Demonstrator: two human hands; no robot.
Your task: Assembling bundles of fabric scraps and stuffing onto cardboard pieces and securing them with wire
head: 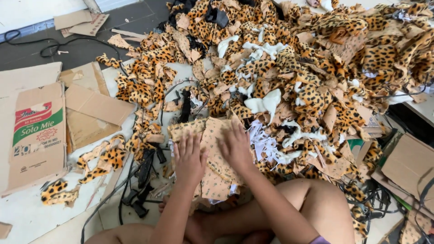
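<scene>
I sit cross-legged on the floor before a big heap of leopard-print fabric scraps (312,68). A tan piece of fabric (216,135), its plain backing side up, lies flat in front of my knees. My left hand (189,159) rests palm down on its left part, fingers spread. My right hand (235,147) presses flat on its middle, fingers pointing toward the heap. Neither hand grips anything. White scraps (264,103) are mixed into the pile just beyond my right hand.
Flattened cardboard boxes (38,135) lie to the left, more cardboard (409,165) at the right. Black straps and cables (144,174) lie left of my left hand. Loose leopard scraps (58,192) dot the white floor. A black cable (49,45) runs at the far left.
</scene>
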